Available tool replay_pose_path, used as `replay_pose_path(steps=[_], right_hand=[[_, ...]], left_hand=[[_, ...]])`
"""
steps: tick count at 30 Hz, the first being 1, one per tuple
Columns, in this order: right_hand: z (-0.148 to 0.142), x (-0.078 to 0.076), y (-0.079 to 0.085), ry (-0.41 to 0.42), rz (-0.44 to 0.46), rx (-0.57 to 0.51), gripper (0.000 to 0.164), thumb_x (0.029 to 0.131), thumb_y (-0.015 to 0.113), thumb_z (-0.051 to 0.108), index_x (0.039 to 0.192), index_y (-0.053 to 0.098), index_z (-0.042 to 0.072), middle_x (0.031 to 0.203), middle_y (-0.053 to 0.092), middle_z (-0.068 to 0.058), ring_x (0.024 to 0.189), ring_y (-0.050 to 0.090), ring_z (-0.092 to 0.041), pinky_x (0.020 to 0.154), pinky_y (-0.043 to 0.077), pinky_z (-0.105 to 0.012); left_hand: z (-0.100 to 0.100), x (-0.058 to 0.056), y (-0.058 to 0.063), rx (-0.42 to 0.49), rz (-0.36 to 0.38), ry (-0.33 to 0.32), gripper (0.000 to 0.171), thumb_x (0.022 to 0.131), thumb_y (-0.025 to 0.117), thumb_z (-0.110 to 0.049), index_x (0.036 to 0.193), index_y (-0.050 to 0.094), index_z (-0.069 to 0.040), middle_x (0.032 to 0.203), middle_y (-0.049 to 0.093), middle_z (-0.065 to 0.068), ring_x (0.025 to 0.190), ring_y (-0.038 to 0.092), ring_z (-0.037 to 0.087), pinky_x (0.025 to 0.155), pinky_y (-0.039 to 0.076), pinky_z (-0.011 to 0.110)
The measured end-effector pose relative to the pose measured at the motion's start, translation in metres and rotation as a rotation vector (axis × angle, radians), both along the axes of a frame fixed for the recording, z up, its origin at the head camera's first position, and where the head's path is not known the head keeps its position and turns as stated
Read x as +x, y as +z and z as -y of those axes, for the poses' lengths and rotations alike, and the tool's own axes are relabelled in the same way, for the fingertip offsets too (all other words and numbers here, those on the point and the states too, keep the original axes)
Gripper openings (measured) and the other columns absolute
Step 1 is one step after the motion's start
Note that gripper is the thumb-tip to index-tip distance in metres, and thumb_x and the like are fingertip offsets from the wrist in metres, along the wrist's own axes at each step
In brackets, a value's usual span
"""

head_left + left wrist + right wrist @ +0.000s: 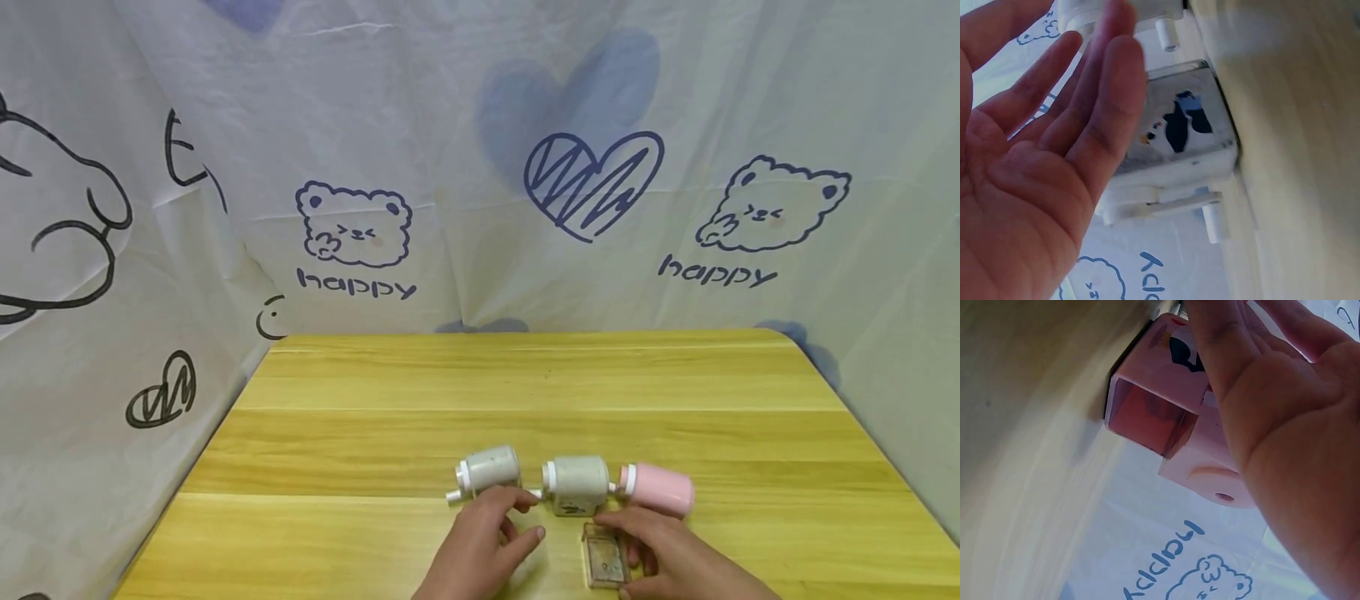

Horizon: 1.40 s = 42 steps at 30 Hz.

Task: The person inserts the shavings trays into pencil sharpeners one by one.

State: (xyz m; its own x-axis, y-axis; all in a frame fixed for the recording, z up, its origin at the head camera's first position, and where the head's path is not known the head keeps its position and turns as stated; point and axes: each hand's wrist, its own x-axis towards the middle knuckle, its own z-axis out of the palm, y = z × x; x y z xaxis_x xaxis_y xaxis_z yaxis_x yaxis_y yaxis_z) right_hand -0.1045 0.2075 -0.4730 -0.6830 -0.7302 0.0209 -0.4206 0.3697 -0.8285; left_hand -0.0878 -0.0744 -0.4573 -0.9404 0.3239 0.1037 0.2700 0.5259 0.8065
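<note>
Three crank pencil sharpeners stand in a row: a grey-white left sharpener (491, 468), a grey-white middle sharpener (581, 477) and a pink sharpener (660, 489). White crank handles show on them. My left hand (483, 542) has loosely bent fingers and holds nothing, just in front of the left and middle sharpeners. In the left wrist view its fingers overlap the middle sharpener (1191, 125), which bears a dark picture. My right hand (660, 546) pinches a small see-through drawer (606, 560) between fingers and thumb, in front of the middle sharpener. The pink sharpener (1166, 394) appears beyond that hand, its square red end showing.
The wooden table (337, 450) has rounded far corners. Behind it and at the sides hangs a pale cloth (450, 150) with hearts, bears and the word "happy".
</note>
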Motion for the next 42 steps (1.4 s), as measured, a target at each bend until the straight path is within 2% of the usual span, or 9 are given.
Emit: replay_pose_path(steps=[4, 9, 18, 24, 29, 32, 36, 39, 42], right_hand=[[0.000, 0.001, 0.000, -0.009, -0.002, 0.009, 0.059, 0.079, 0.075, 0.020, 0.131, 0.051, 0.005, 0.090, 0.050, 0.003, 0.074, 0.048, -0.007, 0.060, 0.045, -0.026], [0.001, 0.002, 0.000, -0.025, -0.021, 0.029, 0.058, 0.079, 0.075, 0.020, 0.130, 0.051, 0.007, 0.088, 0.050, 0.004, 0.073, 0.048, -0.006, 0.060, 0.045, -0.025], [0.000, 0.000, -0.001, 0.012, -0.068, -0.022, 0.052, 0.083, 0.073, 0.028, 0.127, 0.048, 0.019, 0.089, 0.049, 0.001, 0.067, 0.047, -0.007, 0.055, 0.043, -0.024], [0.001, 0.002, -0.005, 0.020, -0.158, -0.077, 0.051, 0.075, 0.076, 0.015, 0.117, 0.048, 0.023, 0.084, 0.048, 0.000, 0.063, 0.044, -0.003, 0.052, 0.040, -0.021], [0.002, 0.001, -0.008, 0.026, -0.186, -0.121, 0.047, 0.072, 0.074, 0.006, 0.110, 0.052, 0.018, 0.078, 0.047, -0.002, 0.062, 0.040, 0.000, 0.051, 0.037, -0.019], [0.003, 0.001, -0.010, 0.038, -0.171, -0.152, 0.037, 0.075, 0.073, 0.006, 0.102, 0.052, 0.018, 0.073, 0.046, -0.003, 0.061, 0.038, 0.000, 0.051, 0.036, -0.019], [0.001, 0.002, -0.012, 0.038, -0.156, -0.177, 0.031, 0.076, 0.072, 0.005, 0.093, 0.050, 0.018, 0.071, 0.048, -0.002, 0.061, 0.040, 0.000, 0.050, 0.037, -0.019], [0.000, 0.002, -0.013, 0.043, -0.130, -0.189, 0.032, 0.077, 0.071, 0.005, 0.096, 0.050, 0.019, 0.074, 0.050, 0.000, 0.063, 0.044, -0.001, 0.051, 0.039, -0.020], [0.000, 0.002, -0.014, 0.057, -0.099, -0.210, 0.036, 0.078, 0.071, 0.004, 0.103, 0.050, 0.019, 0.080, 0.051, -0.001, 0.067, 0.048, -0.004, 0.053, 0.044, -0.023]], left_hand=[[-0.007, 0.000, 0.007, 0.008, -0.061, 0.008, 0.032, 0.091, 0.064, -0.037, 0.114, 0.063, -0.015, 0.107, 0.061, 0.000, 0.072, 0.051, -0.001, 0.062, 0.045, 0.023], [-0.022, -0.002, 0.019, -0.027, -0.241, -0.011, 0.029, 0.092, 0.063, -0.035, 0.113, 0.062, -0.016, 0.107, 0.061, -0.003, 0.067, 0.048, -0.005, 0.059, 0.042, 0.017], [-0.070, -0.022, 0.048, -0.280, -0.513, -0.133, 0.029, 0.092, 0.060, -0.036, 0.114, 0.063, -0.018, 0.108, 0.060, -0.007, 0.086, 0.057, 0.002, 0.069, 0.044, 0.016], [-0.100, -0.033, 0.072, -0.528, -0.449, -0.235, 0.042, 0.091, 0.060, -0.041, 0.129, 0.059, -0.024, 0.119, 0.058, -0.007, 0.084, 0.059, 0.006, 0.064, 0.046, 0.020], [-0.125, -0.044, 0.082, -0.711, -0.359, -0.294, 0.050, 0.089, 0.063, -0.042, 0.136, 0.053, -0.030, 0.125, 0.055, -0.008, 0.097, 0.058, 0.009, 0.070, 0.047, 0.023], [-0.138, -0.049, 0.082, -0.732, -0.331, -0.332, 0.043, 0.084, 0.069, -0.035, 0.126, 0.060, -0.031, 0.112, 0.060, -0.011, 0.091, 0.056, 0.006, 0.065, 0.046, 0.022], [-0.148, -0.050, 0.079, -0.709, -0.292, -0.374, 0.014, 0.077, 0.070, -0.018, 0.086, 0.066, -0.027, 0.083, 0.059, -0.013, 0.069, 0.050, 0.004, 0.054, 0.041, 0.021], [-0.153, -0.051, 0.076, -0.702, -0.262, -0.368, 0.016, 0.075, 0.066, -0.013, 0.068, 0.057, -0.024, 0.072, 0.053, -0.011, 0.061, 0.045, 0.006, 0.050, 0.039, 0.021], [-0.156, -0.051, 0.072, -0.704, -0.268, -0.344, 0.018, 0.074, 0.064, -0.013, 0.062, 0.054, -0.023, 0.068, 0.052, -0.010, 0.058, 0.043, 0.007, 0.048, 0.037, 0.022]])
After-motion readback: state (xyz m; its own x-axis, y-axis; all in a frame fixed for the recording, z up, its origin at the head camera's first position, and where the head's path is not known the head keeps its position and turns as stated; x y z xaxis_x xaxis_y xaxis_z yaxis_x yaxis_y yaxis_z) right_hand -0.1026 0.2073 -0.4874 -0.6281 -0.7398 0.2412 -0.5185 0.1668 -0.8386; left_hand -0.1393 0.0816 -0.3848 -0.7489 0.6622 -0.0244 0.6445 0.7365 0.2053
